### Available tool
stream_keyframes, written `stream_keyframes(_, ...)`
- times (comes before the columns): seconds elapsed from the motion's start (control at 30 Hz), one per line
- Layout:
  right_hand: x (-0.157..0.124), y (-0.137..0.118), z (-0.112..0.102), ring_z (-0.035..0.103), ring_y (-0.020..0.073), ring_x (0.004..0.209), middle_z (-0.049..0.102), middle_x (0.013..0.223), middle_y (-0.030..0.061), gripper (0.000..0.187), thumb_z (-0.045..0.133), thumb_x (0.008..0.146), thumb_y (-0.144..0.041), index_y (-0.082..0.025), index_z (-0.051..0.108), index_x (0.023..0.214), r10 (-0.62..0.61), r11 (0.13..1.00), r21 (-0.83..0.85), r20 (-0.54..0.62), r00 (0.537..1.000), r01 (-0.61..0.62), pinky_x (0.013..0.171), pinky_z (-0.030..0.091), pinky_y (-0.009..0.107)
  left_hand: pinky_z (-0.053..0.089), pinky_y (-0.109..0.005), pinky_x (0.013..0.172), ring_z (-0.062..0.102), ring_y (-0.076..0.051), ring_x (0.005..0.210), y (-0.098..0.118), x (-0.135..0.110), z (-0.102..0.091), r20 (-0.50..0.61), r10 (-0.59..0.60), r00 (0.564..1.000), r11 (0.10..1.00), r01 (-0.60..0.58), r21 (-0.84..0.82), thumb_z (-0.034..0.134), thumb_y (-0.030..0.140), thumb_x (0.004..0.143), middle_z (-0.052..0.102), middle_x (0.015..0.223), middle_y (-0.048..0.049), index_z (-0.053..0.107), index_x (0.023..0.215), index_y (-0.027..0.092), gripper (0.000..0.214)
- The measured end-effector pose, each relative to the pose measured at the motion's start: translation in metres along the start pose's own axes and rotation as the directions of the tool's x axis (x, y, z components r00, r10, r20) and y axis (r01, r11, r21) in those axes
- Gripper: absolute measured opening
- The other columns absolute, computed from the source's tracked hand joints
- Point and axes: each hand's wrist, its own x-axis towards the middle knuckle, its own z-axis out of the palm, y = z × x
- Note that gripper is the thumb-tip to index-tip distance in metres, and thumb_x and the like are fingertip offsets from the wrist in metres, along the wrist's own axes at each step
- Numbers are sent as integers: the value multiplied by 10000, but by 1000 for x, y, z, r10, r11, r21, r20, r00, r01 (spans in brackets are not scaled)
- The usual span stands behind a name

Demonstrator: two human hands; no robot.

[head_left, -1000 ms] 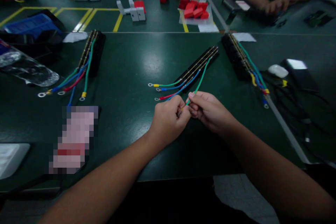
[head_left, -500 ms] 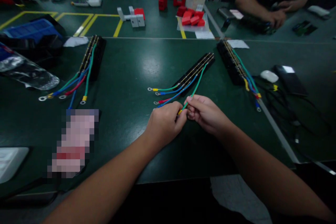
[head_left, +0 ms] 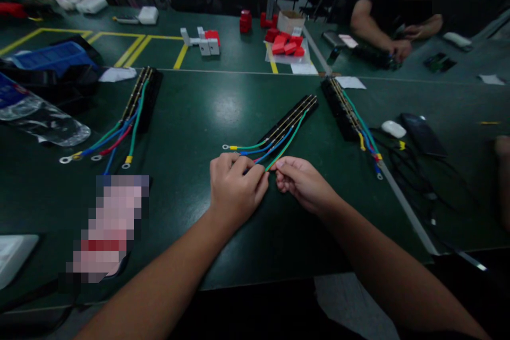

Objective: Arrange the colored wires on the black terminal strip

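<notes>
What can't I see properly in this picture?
Near end of the long, thin green wire at the hands: head view, hidden by the bare left hand.
Whether the bare right hand touches that wire: head view, too small and dim.
Rest of the flat white object: head view, cut off by the left edge.
Top of the pinkish rectangular object: head view, blurred into squares.

Looks like a wiring workshop to me: a broad dark-green surface marked with yellow stripes, long black strips trailing coloured, ring-tipped wires, bright red plastic-looking blocks, and across from us, a co-worker in black.
</notes>
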Motion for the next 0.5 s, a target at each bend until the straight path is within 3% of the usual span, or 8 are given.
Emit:
stream_keyframes(0.17, -1, -2, 1, 486, 76, 487, 533, 580, -36, 151, 609, 768, -260, -133, 611, 849, 15, 1000, -20, -14, 1000, -16, 465, 341, 199, 354, -533, 939, 424, -373, 1220, -3, 2, 2, -8, -82, 997, 996, 83, 34, 593, 304, 837, 546, 1278, -161, 678, 785, 187, 154)
stream_keyframes(0.4, 0, 2, 2, 460, 87, 490, 511, 576, -44, 164, 623, 766, -302, -154, 576, 818, -21, 1000, -24, -91, 996, 18, 481, 335, 217, 362, -535, 949, 481, -353, 1205, -8, 4, 5, 89, -127, 988, 992, 129, -15, 560, 293, 864, 612, 1244, -135, 632, 857, 192, 124)
stream_keyframes(0.5, 0, 2, 1, 488, 113, 546, 526, 629, -25, 168, 614, 798, -328, -170, 570, 836, -171, 975, -179, -225, 959, 132, 522, 384, 242, 357, -529, 895, 532, -342, 1087, -6, 4, 3, 82, -138, 987, 989, 142, -43, 570, 287, 859, 653, 1171, -122, 624, 932, 207, 121)
